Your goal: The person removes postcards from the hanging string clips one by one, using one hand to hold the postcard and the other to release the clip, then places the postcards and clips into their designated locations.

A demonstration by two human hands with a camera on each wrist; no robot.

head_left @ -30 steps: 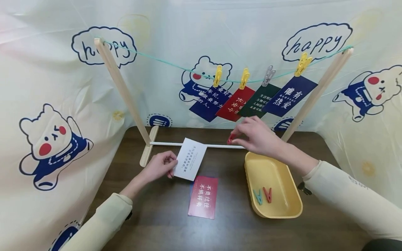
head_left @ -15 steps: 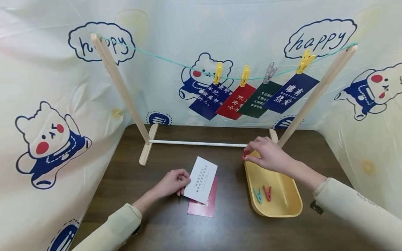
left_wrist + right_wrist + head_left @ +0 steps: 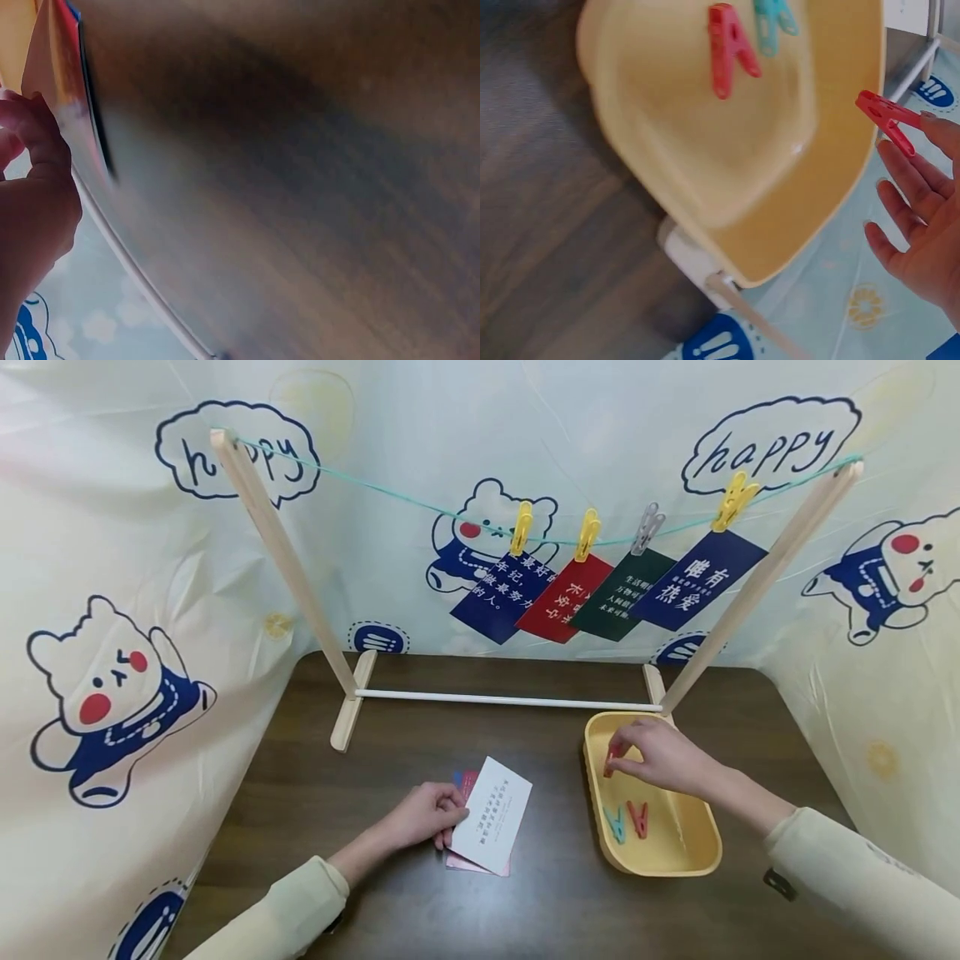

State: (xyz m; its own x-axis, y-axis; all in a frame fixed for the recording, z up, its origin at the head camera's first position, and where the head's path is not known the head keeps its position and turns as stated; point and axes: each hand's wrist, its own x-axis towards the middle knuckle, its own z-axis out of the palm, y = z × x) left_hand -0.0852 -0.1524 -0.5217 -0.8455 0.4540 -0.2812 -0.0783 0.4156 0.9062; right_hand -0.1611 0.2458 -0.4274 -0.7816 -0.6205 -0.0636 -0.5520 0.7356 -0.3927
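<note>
My left hand (image 3: pixel 426 814) pinches the left edge of a white card (image 3: pixel 492 814) with dark printed text. That card overlaps a pink-red card (image 3: pixel 470 781) on the table, with a sliver of blue showing under it. Over the far part of a yellow tub (image 3: pixel 697 860), my right hand (image 3: pixel 663 756) pinches a red clothespin (image 3: pixel 889 120) between thumb and fingers. Another red clothespin (image 3: pixel 638 820) and a teal clothespin (image 3: pixel 616 825) lie on the tub's floor. In the left wrist view the hand (image 3: pixel 34 187) shows only at the left edge.
A wooden stand (image 3: pixel 281 556) carries a sagging green string (image 3: pixel 390 492). Blue, red (image 3: pixel 566 597) and green (image 3: pixel 622 596) cards hang on its right half from yellow and grey clothespins (image 3: pixel 647 529). A white rod (image 3: pixel 495 699) crosses the stand's base, and printed cloth surrounds the table.
My left hand has brought the white card nearer and to the right, over the pink-red card. My right hand has moved down and right with the red clothespin, from near the hanging cards to the tub.
</note>
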